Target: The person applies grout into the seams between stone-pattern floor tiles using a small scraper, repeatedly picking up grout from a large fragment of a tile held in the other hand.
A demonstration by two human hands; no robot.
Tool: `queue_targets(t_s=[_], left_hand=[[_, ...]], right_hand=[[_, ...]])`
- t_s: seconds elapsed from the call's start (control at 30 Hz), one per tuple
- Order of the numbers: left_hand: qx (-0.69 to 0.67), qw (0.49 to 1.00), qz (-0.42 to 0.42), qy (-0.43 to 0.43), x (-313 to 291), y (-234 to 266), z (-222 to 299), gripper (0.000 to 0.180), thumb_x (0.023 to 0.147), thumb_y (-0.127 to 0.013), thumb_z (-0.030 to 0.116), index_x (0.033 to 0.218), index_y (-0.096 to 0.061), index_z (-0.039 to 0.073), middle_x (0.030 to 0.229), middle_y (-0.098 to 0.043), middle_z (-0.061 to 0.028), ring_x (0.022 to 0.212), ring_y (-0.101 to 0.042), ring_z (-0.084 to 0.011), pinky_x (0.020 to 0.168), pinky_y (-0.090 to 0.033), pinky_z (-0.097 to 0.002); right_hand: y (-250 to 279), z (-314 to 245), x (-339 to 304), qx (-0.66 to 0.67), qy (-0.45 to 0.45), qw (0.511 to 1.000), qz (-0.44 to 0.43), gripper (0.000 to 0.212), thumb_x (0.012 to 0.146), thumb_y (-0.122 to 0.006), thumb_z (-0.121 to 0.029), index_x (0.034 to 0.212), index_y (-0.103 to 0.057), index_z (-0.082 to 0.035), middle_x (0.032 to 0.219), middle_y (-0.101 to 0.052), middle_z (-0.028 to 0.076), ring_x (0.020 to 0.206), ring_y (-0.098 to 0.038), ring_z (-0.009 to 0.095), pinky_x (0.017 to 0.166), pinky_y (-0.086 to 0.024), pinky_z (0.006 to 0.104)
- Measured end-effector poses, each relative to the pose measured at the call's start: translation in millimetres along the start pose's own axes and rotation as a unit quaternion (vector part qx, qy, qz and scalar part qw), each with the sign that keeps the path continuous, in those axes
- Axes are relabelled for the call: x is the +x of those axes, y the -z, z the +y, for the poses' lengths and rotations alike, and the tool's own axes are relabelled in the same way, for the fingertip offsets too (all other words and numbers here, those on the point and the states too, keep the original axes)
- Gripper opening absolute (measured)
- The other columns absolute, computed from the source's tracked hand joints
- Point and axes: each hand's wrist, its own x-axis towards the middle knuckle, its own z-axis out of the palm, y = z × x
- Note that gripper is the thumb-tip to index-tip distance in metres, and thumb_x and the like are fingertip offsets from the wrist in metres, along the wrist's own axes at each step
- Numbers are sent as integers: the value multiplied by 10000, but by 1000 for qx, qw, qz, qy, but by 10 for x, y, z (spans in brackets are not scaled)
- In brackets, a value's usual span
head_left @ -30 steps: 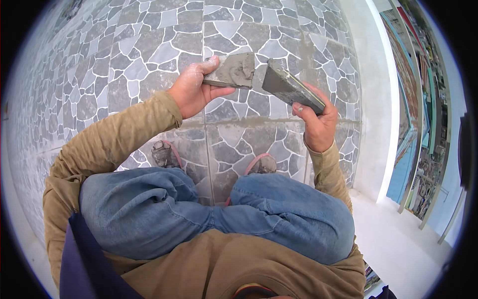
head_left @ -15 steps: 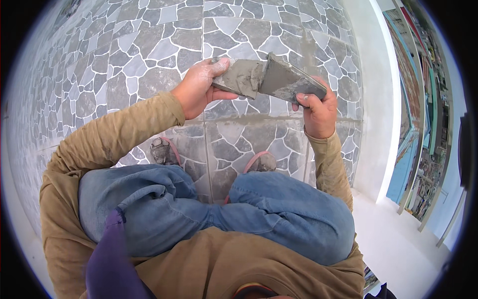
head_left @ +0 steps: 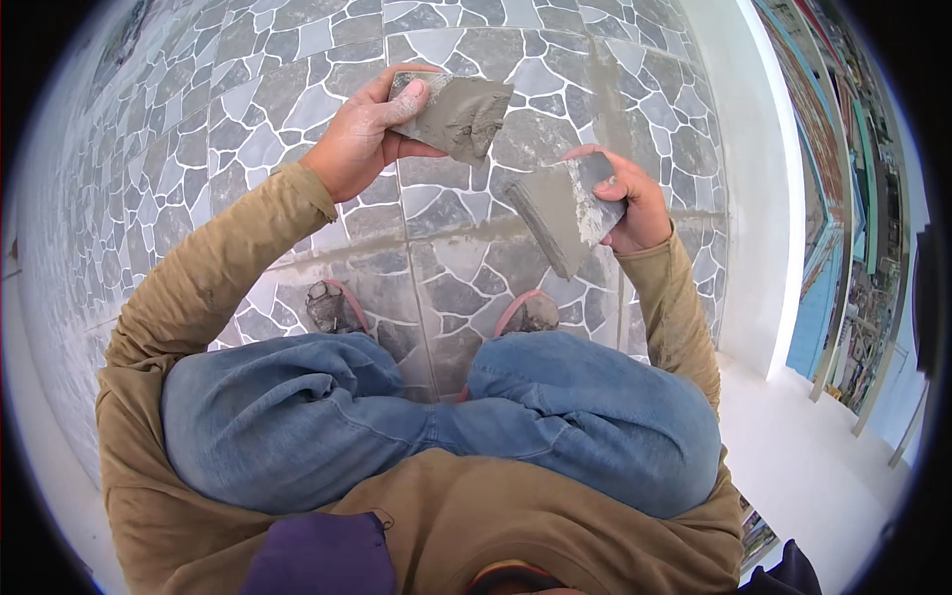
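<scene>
In my left hand (head_left: 359, 129) is a thin flat plate (head_left: 436, 107) with wet grey mortar (head_left: 474, 121) heaped toward its right end. The thumb lies on top and the fingers are beneath. My right hand (head_left: 643, 206) grips a second flat, dark grey plate (head_left: 593, 175), thumb on its face. A smooth layer of mortar (head_left: 555, 213) covers this plate's lower left part, out to the edge. The two plates are apart, held above the floor, with the right one nearer to me.
The floor (head_left: 288, 109) has stone-pattern tiles with pale lines, and grey mortar smears the joint (head_left: 486, 234) ahead of my feet. A low white wall (head_left: 759, 198) runs along the right. My feet in sandals (head_left: 528, 312) stand below my bent knees (head_left: 595, 397).
The plates were touching and have separated. My left hand has moved up and left; my right hand has come lower and turned its plate. Purple cloth at my chest has swung down.
</scene>
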Motion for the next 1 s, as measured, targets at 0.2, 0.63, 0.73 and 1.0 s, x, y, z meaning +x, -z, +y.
queue_targets(t_s=[0.2, 0.63, 0.73, 1.0], left_hand=[[100, 989, -110, -21, -11, -125, -86, 336, 989, -563, 296, 1276, -522, 128, 1160, -593, -42, 1071, -609, -145, 917, -554, -337], [2, 996, -16, 83, -110, 168, -231, 366, 1006, -518, 274, 1326, -467, 103, 1219, -578, -77, 1056, -639, -182, 870, -594, -341], [2, 997, 28, 73, -87, 360, -164, 383, 1017, -493, 280, 1339, -449, 79, 1241, -567, -98, 1066, -645, -200, 858, -605, -335], [12, 995, 94, 39, 151, 581, -80, 394, 1024, -476, 270, 1359, -433, 67, 1247, -565, -97, 1074, -646, -202, 850, -608, -333]], right_hand=[[136, 206, 247, 122, -84, 988, -43, 496, 716, -509, -84, 1177, -533, 94, 1012, -645, 188, 845, -688, 232, 789, -584, 332], [1530, -420, 59, 50, 122, 985, 108, 367, 850, -573, -86, 1198, -525, 18, 928, -667, 110, 727, -689, 191, 458, -554, 304], [1897, -898, 60, -128, 179, 953, 210, 455, 843, -647, -76, 1264, -515, 32, 995, -665, 102, 810, -687, 178, 569, -603, 296], [2667, -878, 2098, -871, 135, 437, 181, 583, 702, -628, -68, 1272, -622, -190, 1019, -660, 131, 942, -664, 328, 878, -532, 387]])
